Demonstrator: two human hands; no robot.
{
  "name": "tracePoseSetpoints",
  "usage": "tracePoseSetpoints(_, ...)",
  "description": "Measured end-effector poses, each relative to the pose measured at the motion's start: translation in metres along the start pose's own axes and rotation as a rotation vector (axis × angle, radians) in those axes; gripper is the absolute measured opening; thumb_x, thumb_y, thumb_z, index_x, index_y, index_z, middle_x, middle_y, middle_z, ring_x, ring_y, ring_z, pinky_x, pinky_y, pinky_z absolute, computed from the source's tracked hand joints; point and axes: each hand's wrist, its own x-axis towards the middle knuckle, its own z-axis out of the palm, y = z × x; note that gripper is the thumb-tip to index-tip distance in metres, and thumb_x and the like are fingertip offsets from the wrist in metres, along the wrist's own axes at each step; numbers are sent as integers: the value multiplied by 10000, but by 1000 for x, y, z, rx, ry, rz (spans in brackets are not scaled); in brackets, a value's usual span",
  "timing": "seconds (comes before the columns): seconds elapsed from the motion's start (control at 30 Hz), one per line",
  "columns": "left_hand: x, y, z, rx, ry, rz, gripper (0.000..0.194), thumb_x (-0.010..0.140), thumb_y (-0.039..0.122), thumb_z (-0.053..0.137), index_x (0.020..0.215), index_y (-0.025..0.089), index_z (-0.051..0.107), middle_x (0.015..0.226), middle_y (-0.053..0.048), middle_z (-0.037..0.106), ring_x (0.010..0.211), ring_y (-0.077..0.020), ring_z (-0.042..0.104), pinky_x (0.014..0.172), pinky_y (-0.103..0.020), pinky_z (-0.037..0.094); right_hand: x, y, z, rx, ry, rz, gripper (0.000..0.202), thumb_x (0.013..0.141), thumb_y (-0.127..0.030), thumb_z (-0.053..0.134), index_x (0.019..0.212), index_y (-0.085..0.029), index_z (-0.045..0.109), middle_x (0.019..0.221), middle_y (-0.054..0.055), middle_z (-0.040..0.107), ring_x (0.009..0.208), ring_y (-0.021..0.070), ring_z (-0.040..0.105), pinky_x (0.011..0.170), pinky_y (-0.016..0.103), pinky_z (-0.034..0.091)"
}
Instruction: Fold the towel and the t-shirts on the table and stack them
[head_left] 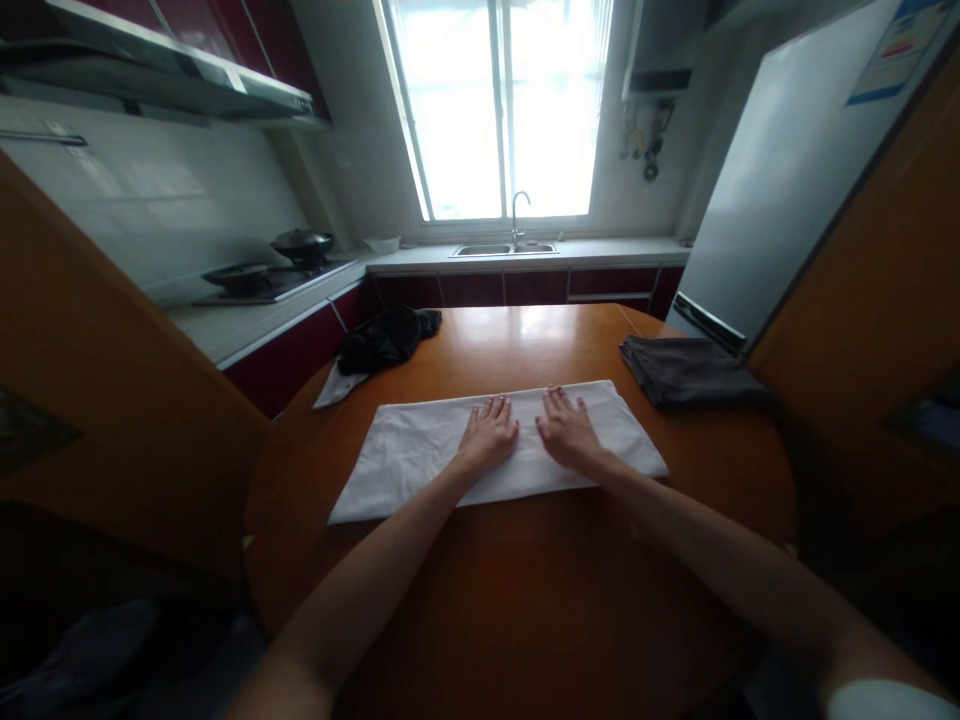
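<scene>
White cloth (412, 450) | was laid on worktop (525, 345) | was touched from above by left fingers (489, 412), right fingers (554, 404) | both were outstretched

2 arms (390, 553) outstretched | left grip (489, 433): palm-down | right grip (567, 432): palm-down

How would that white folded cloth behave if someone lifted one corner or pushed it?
The white folded cloth would probably droop and unfold, since it looks thin and wrinkled. Pushed, it might slide, as the brown wooden table looks glossy.
</scene>
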Motion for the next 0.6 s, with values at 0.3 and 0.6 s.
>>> tracePoseSetpoints(0.3,0,0,-3,5,20,6,589,1038,353,277,1574,115,334,1656,-126,265,1534,-295,227,1230,-509,211,-36,15,5,-27,-197,20,717,1018,-494,268,1611,-93,218,1684,120,123,1561,244,95,1241,510,60)
tracePoseSetpoints(0.6,1,1,-3,-55,47,-10,588,1029,367,289,1566,138,356,1653,-128,275,1533,-292,234,1228,-533,210,-71,121,-27,-160,-77,292,707,1038,-463,171,1597,-32,215,1681,148,126,1560,250,106,1240,537,103)
